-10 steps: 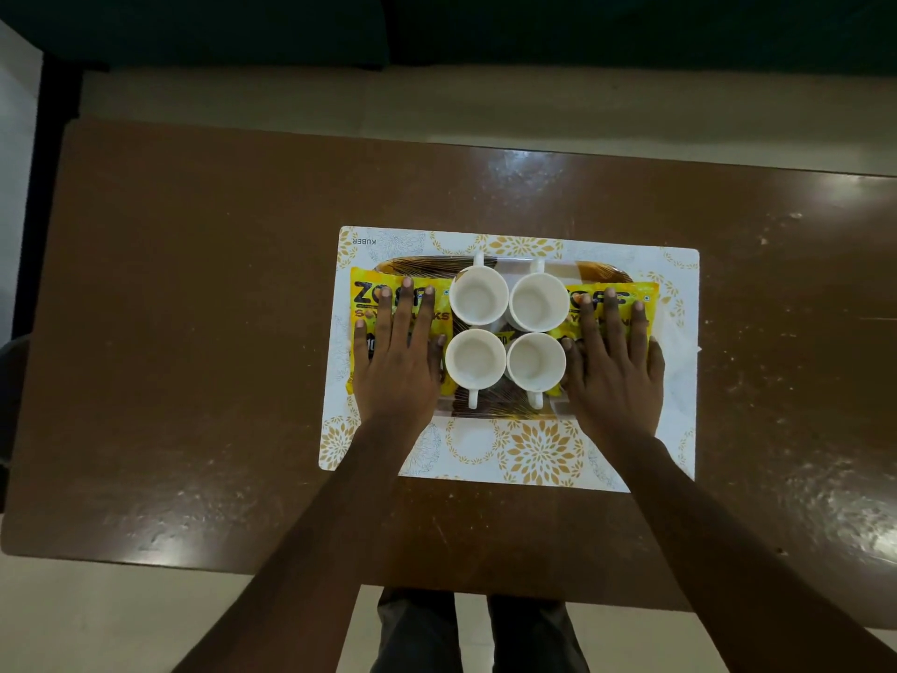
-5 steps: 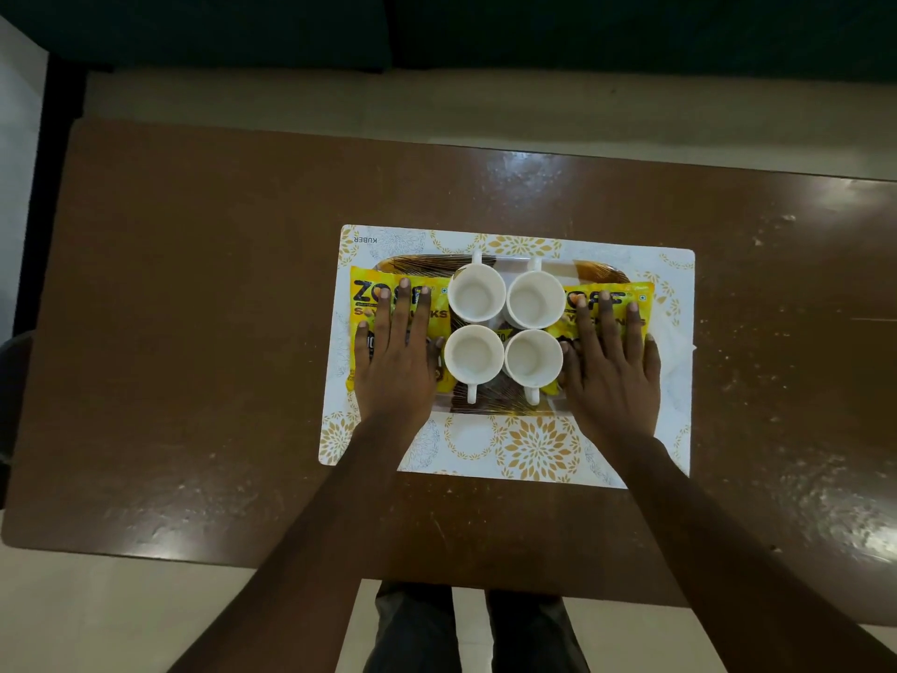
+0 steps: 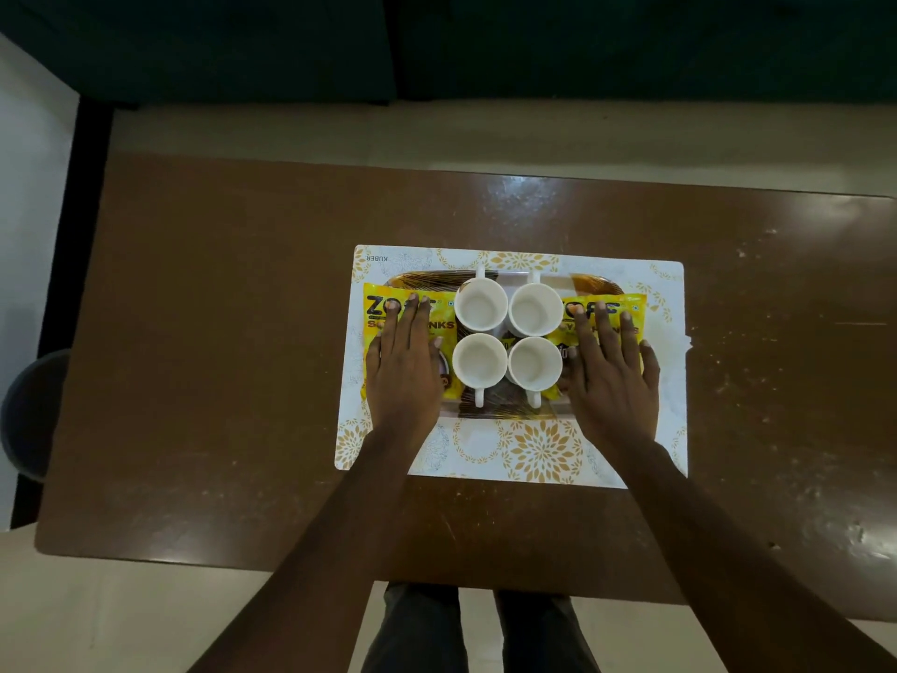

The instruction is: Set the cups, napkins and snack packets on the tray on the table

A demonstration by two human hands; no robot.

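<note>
A brown patterned tray (image 3: 596, 284) lies on a white and gold placemat (image 3: 534, 451) in the middle of the table. Several empty white cups (image 3: 481, 303) stand packed together in a square block at the tray's centre, handles pointing away and toward me. A yellow snack packet (image 3: 383, 310) lies at the tray's left end, and my left hand (image 3: 403, 369) rests flat on it, palm down. A second yellow packet (image 3: 631, 306) lies at the right end under my flat right hand (image 3: 611, 378). Neither hand grips anything. I cannot make out any napkins.
The brown wooden table (image 3: 218, 342) stretches wide on both sides of the placemat. A dark round stool (image 3: 29, 415) stands off the table's left edge. A dark sofa (image 3: 437, 46) lies beyond the far edge. My legs (image 3: 480, 633) show below the near edge.
Both hands stay flat on the packets. The left hand's fingers have drawn closer together. Cups and tray have not moved.
</note>
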